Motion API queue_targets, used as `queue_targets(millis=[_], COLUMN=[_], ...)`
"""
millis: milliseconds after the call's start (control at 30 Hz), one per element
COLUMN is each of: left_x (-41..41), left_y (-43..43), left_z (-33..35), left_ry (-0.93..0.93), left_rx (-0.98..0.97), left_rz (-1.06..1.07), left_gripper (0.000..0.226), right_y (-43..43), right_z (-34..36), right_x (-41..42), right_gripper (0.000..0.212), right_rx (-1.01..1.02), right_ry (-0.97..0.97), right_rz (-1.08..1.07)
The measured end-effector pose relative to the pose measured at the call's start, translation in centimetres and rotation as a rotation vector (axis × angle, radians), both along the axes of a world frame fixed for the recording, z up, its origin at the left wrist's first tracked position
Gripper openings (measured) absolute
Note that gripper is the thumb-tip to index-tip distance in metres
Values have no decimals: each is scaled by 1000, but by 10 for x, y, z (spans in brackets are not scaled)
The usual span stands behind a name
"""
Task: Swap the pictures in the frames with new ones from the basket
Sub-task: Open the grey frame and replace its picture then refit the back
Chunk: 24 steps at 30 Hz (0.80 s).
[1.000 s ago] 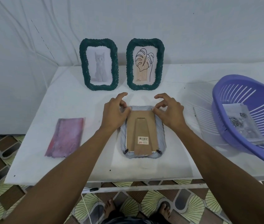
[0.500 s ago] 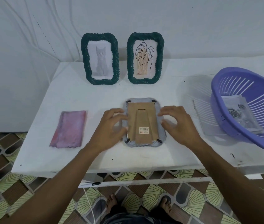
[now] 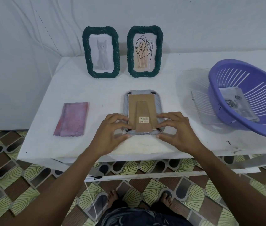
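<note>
A grey woven frame [image 3: 159, 101] lies face down in the middle of the white table [image 3: 96, 88], its brown cardboard back [image 3: 142, 110] and stand facing up. My left hand [image 3: 111, 132] pinches the frame's near left corner by a small black clip. At the near right corner my right hand [image 3: 176, 131] does the same. Two dark green frames stand at the back: one [image 3: 100, 52] holds a cat picture, the other [image 3: 145, 51] a leaf drawing. The purple basket [image 3: 249, 128] at the right holds printed pictures [image 3: 236, 103].
A pink cloth [image 3: 72, 119] lies flat at the left of the table. A clear sheet [image 3: 202, 110] rests beside the basket on its left. The table's front edge is just below my hands; patterned floor tiles and my bare feet show beneath.
Both hands slid from the frame's far corners down its sides to the near corners. The camera view shifted slightly.
</note>
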<state>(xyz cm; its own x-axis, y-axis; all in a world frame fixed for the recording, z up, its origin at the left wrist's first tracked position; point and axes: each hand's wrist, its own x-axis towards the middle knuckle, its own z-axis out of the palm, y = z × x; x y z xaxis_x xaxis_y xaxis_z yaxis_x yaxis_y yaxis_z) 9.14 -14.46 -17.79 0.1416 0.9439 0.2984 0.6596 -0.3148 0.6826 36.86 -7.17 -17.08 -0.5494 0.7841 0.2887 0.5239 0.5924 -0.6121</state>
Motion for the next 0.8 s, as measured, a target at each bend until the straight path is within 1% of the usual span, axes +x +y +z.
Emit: queue_targets(millis=[267, 567, 800], left_x=[1, 1, 2], left_y=[-1, -3, -3], left_z=[0, 2, 2], left_ry=[-9, 9, 13], left_rx=[-24, -5, -8], left_rz=[0, -7, 7], left_gripper=[21, 27, 27], right_y=[0, -1, -1], right_z=[1, 0, 0], right_x=[-1, 0, 0], right_gripper=[23, 22, 22], right_rx=[-22, 15, -2], right_ry=[-11, -10, -20], right_rz=[6, 10, 15])
